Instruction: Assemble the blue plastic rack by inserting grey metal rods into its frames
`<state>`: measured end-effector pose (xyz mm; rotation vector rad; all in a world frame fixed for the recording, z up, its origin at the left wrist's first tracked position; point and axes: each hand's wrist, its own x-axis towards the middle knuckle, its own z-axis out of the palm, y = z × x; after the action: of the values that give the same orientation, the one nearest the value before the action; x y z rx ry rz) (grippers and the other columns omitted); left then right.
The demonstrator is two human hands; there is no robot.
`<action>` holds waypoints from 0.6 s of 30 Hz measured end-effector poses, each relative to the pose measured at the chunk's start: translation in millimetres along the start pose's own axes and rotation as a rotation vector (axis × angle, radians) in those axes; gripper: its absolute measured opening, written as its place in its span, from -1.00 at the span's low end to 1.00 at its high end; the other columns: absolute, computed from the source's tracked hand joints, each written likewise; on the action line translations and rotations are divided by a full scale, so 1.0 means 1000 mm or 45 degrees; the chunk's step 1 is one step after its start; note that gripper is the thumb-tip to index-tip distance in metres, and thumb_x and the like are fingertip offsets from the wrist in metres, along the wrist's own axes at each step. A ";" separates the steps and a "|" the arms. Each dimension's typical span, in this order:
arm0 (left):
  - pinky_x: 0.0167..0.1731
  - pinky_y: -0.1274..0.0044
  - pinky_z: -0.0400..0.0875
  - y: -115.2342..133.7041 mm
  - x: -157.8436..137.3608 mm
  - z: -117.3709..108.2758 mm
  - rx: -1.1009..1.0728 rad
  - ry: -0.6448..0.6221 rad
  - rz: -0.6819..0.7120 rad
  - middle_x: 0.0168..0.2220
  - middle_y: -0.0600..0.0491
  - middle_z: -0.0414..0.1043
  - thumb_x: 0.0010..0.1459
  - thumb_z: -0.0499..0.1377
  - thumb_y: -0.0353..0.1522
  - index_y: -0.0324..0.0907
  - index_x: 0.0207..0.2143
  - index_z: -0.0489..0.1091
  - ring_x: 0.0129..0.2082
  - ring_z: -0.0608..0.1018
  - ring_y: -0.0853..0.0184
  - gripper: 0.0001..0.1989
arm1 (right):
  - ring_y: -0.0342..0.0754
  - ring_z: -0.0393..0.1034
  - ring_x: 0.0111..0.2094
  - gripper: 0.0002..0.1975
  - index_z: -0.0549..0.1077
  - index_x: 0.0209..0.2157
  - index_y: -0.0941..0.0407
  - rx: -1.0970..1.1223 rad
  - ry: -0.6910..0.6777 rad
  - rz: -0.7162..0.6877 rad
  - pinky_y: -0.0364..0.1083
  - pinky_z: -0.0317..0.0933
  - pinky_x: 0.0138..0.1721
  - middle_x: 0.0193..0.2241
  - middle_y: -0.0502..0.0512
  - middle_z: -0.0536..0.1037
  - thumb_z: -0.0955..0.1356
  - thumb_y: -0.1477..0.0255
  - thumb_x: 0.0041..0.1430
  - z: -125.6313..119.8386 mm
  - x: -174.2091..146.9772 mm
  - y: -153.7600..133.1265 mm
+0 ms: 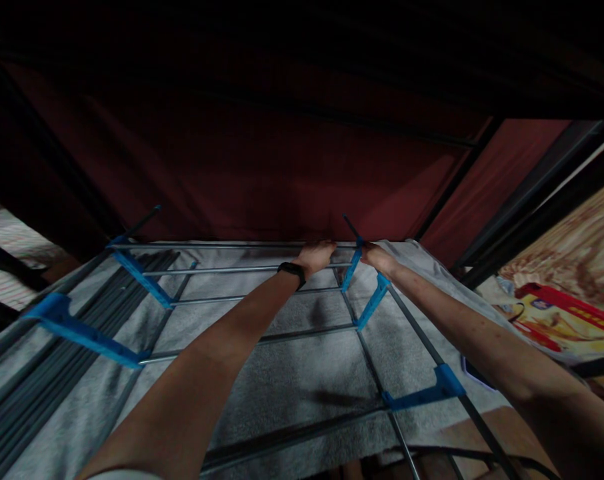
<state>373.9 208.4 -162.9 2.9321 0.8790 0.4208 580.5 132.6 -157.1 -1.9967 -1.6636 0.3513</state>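
Note:
A rack frame of grey metal tubes and blue plastic brackets lies across a grey towel-like cloth [302, 373]. My left hand [317, 256], with a black band on its wrist, is closed round the rearmost metal tube [222, 247], close to its right end. Just right of it, my right hand [379, 259] is closed at the far right blue bracket [353, 267], where that tube meets it; the fingertips are partly hidden. A short tube [351, 227] sticks up from this bracket. Another blue bracket [375, 303] sits below my right hand, and a left blue bracket [142, 277] joins the opposite ends.
Several loose grey tubes [97, 327] lie bundled on the cloth at left. Dark red fabric [292, 173] hangs behind, between black frame bars [457, 180]. At right are a red and yellow package [567, 317] and a phone-like object [477, 373] by the cloth's edge.

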 end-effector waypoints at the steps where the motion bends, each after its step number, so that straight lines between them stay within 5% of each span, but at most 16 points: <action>1: 0.12 0.36 0.27 0.000 -0.001 -0.001 0.001 -0.004 -0.001 0.12 -0.10 0.40 0.27 -0.06 -0.50 -0.15 0.09 0.37 0.10 0.44 0.18 -0.59 | 0.13 0.41 -0.08 -0.83 0.36 -0.55 0.07 -0.056 -0.002 0.005 -0.09 0.29 -0.08 -0.34 0.19 0.56 0.40 0.58 -0.06 0.000 0.001 0.000; 9: 0.16 0.38 0.24 -0.004 -0.005 -0.005 -0.015 -0.031 0.017 0.21 -0.08 0.33 0.29 -0.02 -0.40 -0.15 0.18 0.31 0.17 0.38 0.18 -0.58 | 0.06 0.45 -0.18 -0.86 0.40 -0.51 0.07 -0.315 0.001 -0.026 -0.11 0.31 -0.14 -0.40 0.13 0.55 0.38 0.60 -0.01 -0.005 -0.001 -0.001; 18: 0.19 0.42 0.18 -0.018 -0.029 -0.013 0.018 -0.023 -0.022 0.28 0.00 0.23 0.22 -0.02 -0.52 -0.02 0.35 0.06 0.23 0.32 0.24 -0.35 | 0.16 0.49 -0.15 -0.87 0.48 -0.44 0.17 -0.563 -0.067 -0.211 -0.03 0.31 -0.09 -0.27 0.33 0.59 0.33 0.64 -0.03 -0.008 -0.006 -0.005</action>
<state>337.7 207.2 -159.8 2.9341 0.9080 0.3885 579.0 125.7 -149.0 -2.1427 -2.0641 -0.0310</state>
